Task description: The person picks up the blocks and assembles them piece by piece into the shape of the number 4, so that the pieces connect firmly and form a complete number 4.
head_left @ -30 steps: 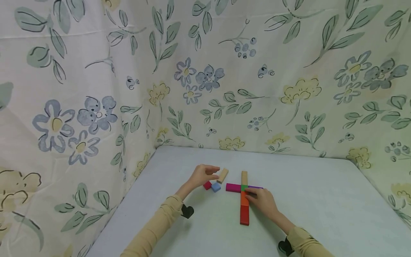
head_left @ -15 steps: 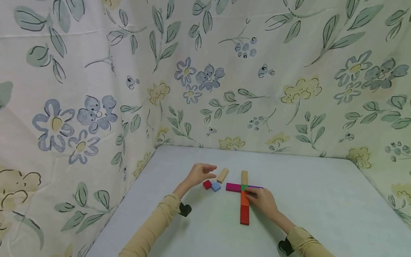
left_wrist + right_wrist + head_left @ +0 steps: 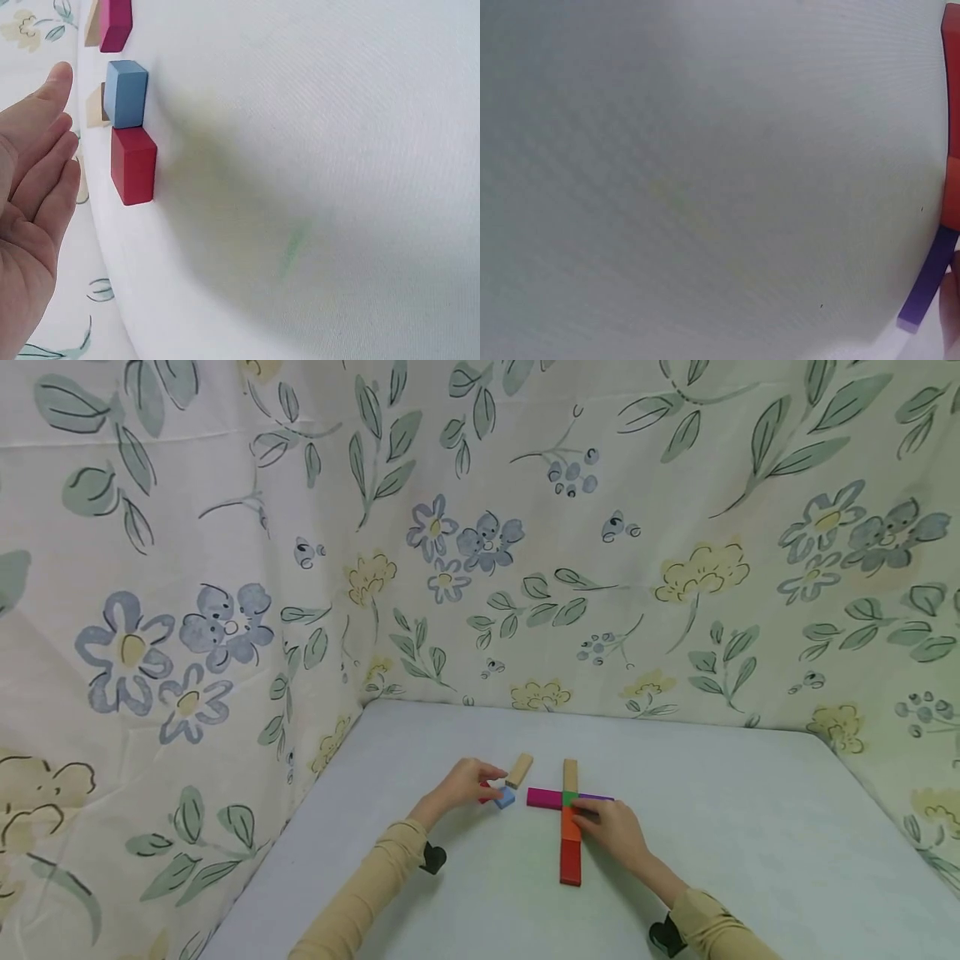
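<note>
My left hand [image 3: 467, 783] hovers by a blue block [image 3: 505, 797] and a red block [image 3: 135, 166], thumb and fingers apart with nothing between them. In the head view its fingers partly cover the red one. A loose natural-wood block [image 3: 520, 770] lies just beyond. My right hand [image 3: 613, 830] rests at a cross of blocks, index fingertip on the green block [image 3: 570, 798] and thumb beside the orange block [image 3: 572, 823]. A red block [image 3: 571, 863] continues the line toward me. The magenta block [image 3: 545, 797] forms the left arm, the purple block [image 3: 928, 279] the right, partly behind my fingers.
Another natural-wood block [image 3: 571, 774] forms the far end of the cross. The white table [image 3: 750, 827] meets a flower-printed cloth [image 3: 570, 635] at the back and left. Dark heart-shaped pieces [image 3: 433, 858] hang at both wrists.
My left hand drew slightly left, then came down and right toward the blue and red blocks, now overlapping the red one. My right hand and the cross have stayed in place.
</note>
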A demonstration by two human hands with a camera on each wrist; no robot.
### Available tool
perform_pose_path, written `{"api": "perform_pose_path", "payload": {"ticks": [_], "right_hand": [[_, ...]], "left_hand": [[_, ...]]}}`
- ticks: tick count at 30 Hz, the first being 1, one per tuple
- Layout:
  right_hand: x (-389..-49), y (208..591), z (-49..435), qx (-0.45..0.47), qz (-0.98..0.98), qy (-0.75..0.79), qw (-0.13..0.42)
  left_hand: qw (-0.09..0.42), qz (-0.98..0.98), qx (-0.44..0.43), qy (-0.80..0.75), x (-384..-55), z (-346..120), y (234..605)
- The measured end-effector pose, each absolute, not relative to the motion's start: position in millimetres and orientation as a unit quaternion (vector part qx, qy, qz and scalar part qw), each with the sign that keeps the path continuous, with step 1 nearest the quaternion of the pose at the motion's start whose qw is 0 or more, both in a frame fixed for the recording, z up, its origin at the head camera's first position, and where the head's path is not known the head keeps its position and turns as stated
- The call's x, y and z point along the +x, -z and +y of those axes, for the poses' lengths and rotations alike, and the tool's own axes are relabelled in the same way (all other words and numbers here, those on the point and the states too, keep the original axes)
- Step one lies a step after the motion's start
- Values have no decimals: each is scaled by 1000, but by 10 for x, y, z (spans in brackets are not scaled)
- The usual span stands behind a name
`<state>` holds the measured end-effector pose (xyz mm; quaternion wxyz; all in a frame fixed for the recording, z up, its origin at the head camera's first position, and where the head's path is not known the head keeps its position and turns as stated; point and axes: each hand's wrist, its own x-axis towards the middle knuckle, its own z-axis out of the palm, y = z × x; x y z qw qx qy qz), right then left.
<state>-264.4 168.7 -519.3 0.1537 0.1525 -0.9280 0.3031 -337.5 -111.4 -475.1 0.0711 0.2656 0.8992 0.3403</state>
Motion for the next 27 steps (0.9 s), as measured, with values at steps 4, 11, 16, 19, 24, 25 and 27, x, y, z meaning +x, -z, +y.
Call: {"api": "perform_pose_path", "payload": {"ticks": [4, 11, 16, 19, 24, 25, 27], "right_hand": [[-2637, 5200, 1682, 155, -927, -303, 158], [-2637, 5200, 1667, 154, -927, -300, 165], [-2660, 5206, 1672, 144, -933, -294, 152], [-2669, 5211, 1677, 143, -933, -292, 150], [-2671, 5219, 1685, 144, -933, -292, 152], [-2668, 5218, 1687, 144, -933, -292, 151], [-2665, 5219, 1687, 142, -934, -293, 150]], "left_hand": [[90, 904, 268, -321, -3392, -1111, 4810], [98, 906, 286, -297, -3426, -1116, 4863], [91, 904, 301, -288, -3456, -1111, 4874], [88, 906, 305, -280, -3461, -1104, 4878], [80, 908, 312, -268, -3459, -1081, 4887], [77, 908, 315, -265, -3457, -1075, 4887], [73, 908, 320, -261, -3455, -1063, 4884]]}}
